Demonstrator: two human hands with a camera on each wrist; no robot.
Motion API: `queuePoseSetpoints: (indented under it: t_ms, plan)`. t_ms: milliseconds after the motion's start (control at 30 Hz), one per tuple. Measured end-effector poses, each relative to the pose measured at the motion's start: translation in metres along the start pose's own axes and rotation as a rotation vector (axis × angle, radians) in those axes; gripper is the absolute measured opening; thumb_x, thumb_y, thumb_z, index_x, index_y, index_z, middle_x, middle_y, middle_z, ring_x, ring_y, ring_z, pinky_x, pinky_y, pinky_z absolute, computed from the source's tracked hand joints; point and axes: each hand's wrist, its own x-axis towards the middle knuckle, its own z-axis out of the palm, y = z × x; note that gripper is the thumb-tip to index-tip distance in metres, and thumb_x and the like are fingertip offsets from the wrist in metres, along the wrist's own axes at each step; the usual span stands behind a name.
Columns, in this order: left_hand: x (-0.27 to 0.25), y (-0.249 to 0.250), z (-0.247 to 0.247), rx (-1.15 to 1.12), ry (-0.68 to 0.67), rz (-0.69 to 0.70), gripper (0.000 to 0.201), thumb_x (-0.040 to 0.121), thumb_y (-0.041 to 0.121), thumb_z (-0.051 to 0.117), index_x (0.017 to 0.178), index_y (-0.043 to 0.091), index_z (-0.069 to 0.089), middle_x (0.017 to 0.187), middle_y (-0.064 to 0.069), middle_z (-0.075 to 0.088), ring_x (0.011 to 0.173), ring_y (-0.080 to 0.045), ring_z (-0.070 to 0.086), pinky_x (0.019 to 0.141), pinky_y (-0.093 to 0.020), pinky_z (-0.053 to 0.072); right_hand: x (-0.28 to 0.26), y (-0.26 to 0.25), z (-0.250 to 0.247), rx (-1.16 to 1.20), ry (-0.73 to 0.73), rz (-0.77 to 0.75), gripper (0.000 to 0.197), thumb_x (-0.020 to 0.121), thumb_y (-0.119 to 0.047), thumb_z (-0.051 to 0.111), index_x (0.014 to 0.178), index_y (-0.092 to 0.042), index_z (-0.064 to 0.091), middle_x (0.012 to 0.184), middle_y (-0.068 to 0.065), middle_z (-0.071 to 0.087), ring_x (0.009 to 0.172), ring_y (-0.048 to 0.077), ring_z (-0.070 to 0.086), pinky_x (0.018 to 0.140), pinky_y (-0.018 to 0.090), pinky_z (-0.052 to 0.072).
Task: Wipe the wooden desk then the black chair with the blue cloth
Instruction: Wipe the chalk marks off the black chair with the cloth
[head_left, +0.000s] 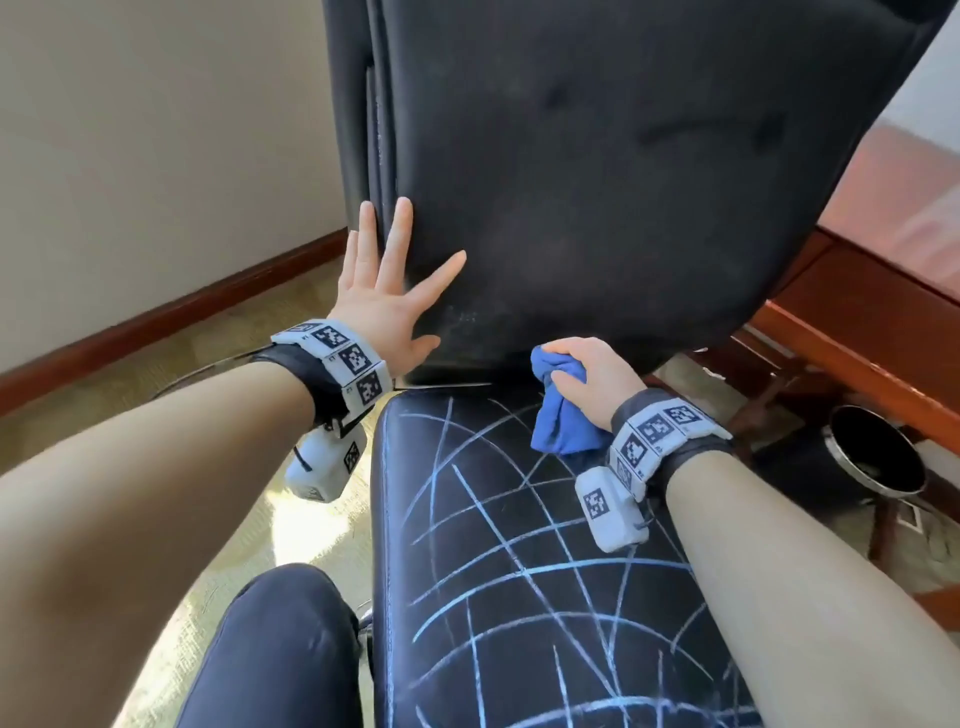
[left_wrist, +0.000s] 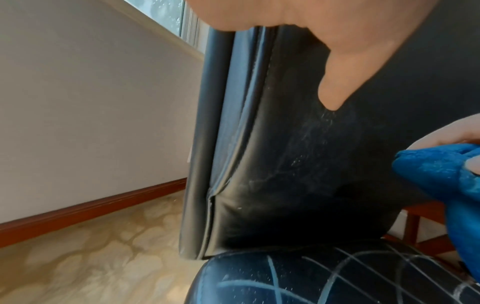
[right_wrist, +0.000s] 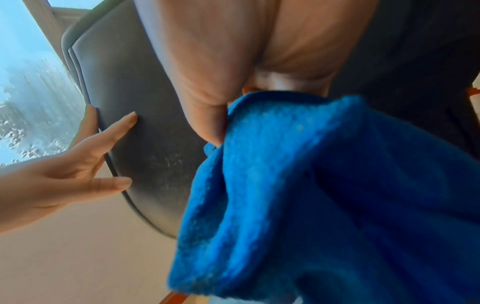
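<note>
The black chair (head_left: 597, 182) fills the middle of the head view, its backrest upright and its seat (head_left: 519, 571) crossed by pale blue lines. My left hand (head_left: 387, 291) lies flat with spread fingers against the backrest's left edge. My right hand (head_left: 587, 371) grips the bunched blue cloth (head_left: 563, 415) at the foot of the backrest, just above the seat's rear. The cloth (right_wrist: 324, 195) hangs from that fist in the right wrist view. Dusty smears show on the lower backrest (left_wrist: 298, 156). The wooden desk (head_left: 883, 291) stands to the right behind the chair.
A round black bin with a chrome rim (head_left: 878, 452) stands on the floor under the desk at right. A pale wall with a reddish skirting board (head_left: 156, 322) runs along the left. My knee (head_left: 280, 649) is beside the seat's left edge on patterned carpet.
</note>
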Motion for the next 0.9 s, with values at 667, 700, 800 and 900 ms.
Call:
queuePoseSetpoints:
  t_ms: [667, 700, 800, 900]
  plan:
    - [-0.104, 0.026, 0.173, -0.076, -0.698, -0.162, 0.085, 0.092, 0.063, 0.029, 0.149, 0.015, -0.012, 0.156, -0.006, -0.02, 0.143, -0.025, -0.018, 0.115, -0.042, -0.008, -0.011, 0.03, 0.144, -0.398, -0.364, 0.297, 0.066, 0.097, -0.037, 0.042, 0.15, -0.027, 0.003, 0.158, 0.0, -0.006, 0.145, 0.023, -0.009, 0.117, 0.039, 0.012]
    - [-0.105, 0.027, 0.18, -0.091, -0.668, -0.147, 0.085, 0.092, 0.063, 0.028, 0.149, 0.014, -0.012, 0.156, -0.006, -0.02, 0.144, -0.024, -0.017, 0.116, -0.041, -0.007, -0.018, 0.032, 0.146, -0.395, -0.32, 0.316, 0.066, 0.097, -0.038, 0.041, 0.15, -0.027, 0.003, 0.158, 0.0, -0.006, 0.145, 0.022, -0.01, 0.117, 0.039, 0.012]
    - [-0.108, 0.03, 0.19, -0.118, -0.6, -0.119, 0.087, 0.091, 0.065, 0.028, 0.149, 0.014, -0.012, 0.156, -0.007, -0.019, 0.144, -0.025, -0.016, 0.117, -0.04, -0.005, -0.03, 0.03, 0.142, -0.427, -0.204, 0.339, 0.066, 0.097, -0.039, 0.041, 0.15, -0.028, 0.002, 0.158, -0.001, -0.007, 0.145, 0.022, -0.011, 0.116, 0.041, 0.013]
    - [-0.112, 0.027, 0.193, -0.121, -0.585, -0.109, 0.088, 0.09, 0.066, 0.029, 0.149, 0.015, -0.013, 0.156, -0.005, -0.02, 0.144, -0.024, -0.017, 0.117, -0.041, -0.005, -0.013, 0.016, 0.144, -0.474, -0.204, 0.271, 0.066, 0.097, -0.04, 0.039, 0.15, -0.03, 0.001, 0.158, -0.001, -0.008, 0.144, 0.023, -0.012, 0.117, 0.042, 0.011]
